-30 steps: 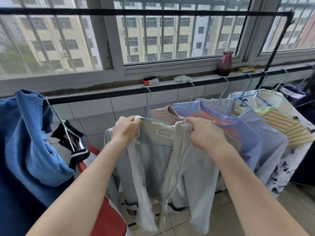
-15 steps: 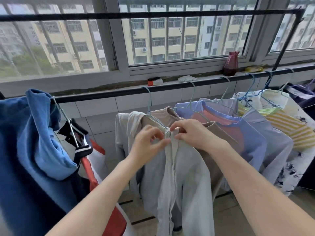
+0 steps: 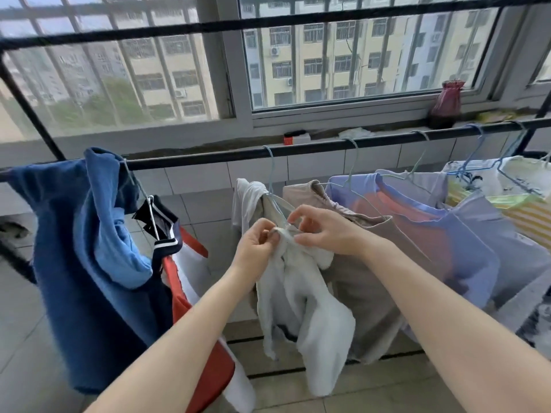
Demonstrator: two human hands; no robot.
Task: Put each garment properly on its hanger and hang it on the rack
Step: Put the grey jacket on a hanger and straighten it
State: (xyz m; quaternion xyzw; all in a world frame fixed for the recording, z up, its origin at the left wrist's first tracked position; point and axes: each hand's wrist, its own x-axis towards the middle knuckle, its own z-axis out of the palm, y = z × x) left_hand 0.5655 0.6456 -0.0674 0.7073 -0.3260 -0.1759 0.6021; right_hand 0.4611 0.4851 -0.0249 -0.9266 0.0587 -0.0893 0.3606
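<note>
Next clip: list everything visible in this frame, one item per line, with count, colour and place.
pale grey-white shirt: one, on a light blue wire hanger, centre rail
black metal rack rail: one, crossing mid-frame
blue hooded garment: one, left end of the rail
red, white and navy garment: one, beside the blue one
beige top: one, right of the shirt
lilac T-shirt with orange lining: one, further right
yellow-striped top: one, far right
dark red vase: one, windowsill
left hand: pinches the shirt's collar
right hand: pinches the collar

— On the sill [image 3: 387, 126]?
— Dark red vase [image 3: 446, 105] at right, small red-and-white box [image 3: 295, 138] further left, crumpled white cloth [image 3: 354, 133] between.
— Beyond the window [image 3: 357, 55]?
— Yellow apartment block [image 3: 328, 64].
</note>
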